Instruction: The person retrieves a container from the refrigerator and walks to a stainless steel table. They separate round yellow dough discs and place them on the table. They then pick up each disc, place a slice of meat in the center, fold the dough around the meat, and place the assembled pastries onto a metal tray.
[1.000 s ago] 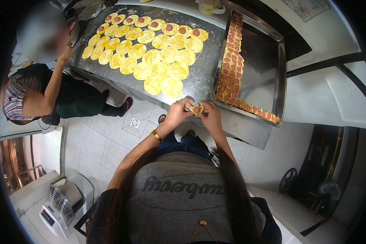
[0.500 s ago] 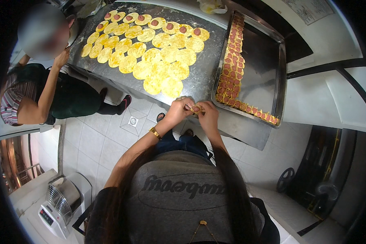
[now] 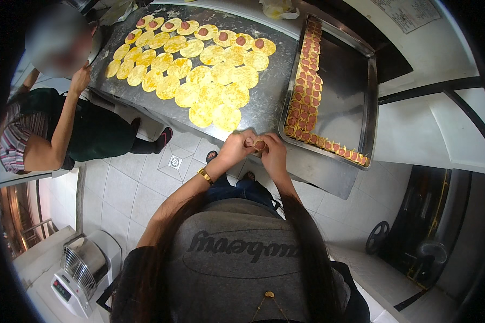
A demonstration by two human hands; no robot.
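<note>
Between my fingertips, at the near edge of the dark worktop (image 3: pixel 161 116), is a small dumpling (image 3: pixel 259 145) of yellow dough around a reddish-brown filling. My left hand (image 3: pixel 239 146) pinches it from one side and my right hand (image 3: pixel 274 151) from the other. Just beyond my hands lie several flat yellow dough rounds (image 3: pixel 226 116), brushed with something glossy. Those in the far row carry a ball of filling (image 3: pixel 223 36). On my right a metal tray (image 3: pixel 373 107) holds filled dumplings (image 3: pixel 305 107) packed along its left side and near edge.
At the left a person in a dark green apron (image 3: pixel 99 124) stands by the worktop. A plastic bag (image 3: pixel 279 9) lies at the back. Behind me at the lower left is a white machine with a metal drum (image 3: pixel 86 264). Floor tiles (image 3: pixel 126 185) show below the worktop.
My fingers have shifted slightly around the dumpling, and its filling now faces up a little more. The rounds and the tray stay as they were.
</note>
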